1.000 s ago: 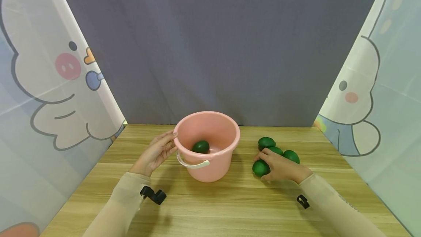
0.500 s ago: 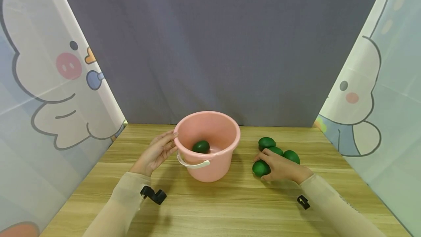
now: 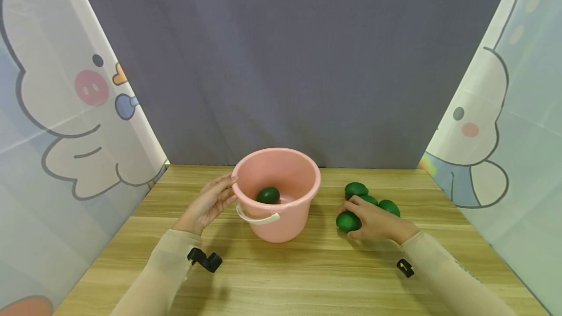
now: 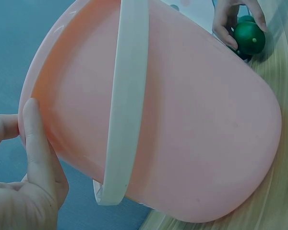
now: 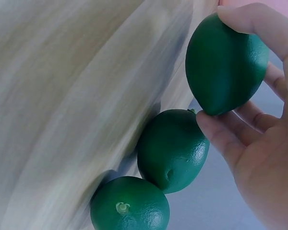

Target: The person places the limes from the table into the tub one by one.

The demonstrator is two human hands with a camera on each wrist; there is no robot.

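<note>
A pink bucket (image 3: 281, 223) with a white handle (image 3: 259, 220) stands upright on the table. Inside it lies one green lime (image 3: 268, 195). My left hand (image 3: 210, 205) pinches the bucket's left rim; the left wrist view shows its fingers on both sides of the rim. Right of the bucket, my right hand (image 3: 373, 221) grips another lime (image 3: 348, 221) between thumb and fingers. In the right wrist view this held lime (image 5: 225, 64) appears slightly off the tabletop. Just behind the right hand are three more limes (image 3: 356, 189), one partly hidden by the hand.
The wooden table (image 3: 281, 282) ends at a dark grey curtain (image 3: 281, 62) behind the bucket. Printed cartoon panels (image 3: 52, 87) flank both sides. A black wrist mount (image 3: 205, 260) sits on the left sleeve, and a black piece (image 3: 405, 267) on the right one.
My right hand has raised the gripped lime very slightly. The left hand and the bucket have stayed in place.
</note>
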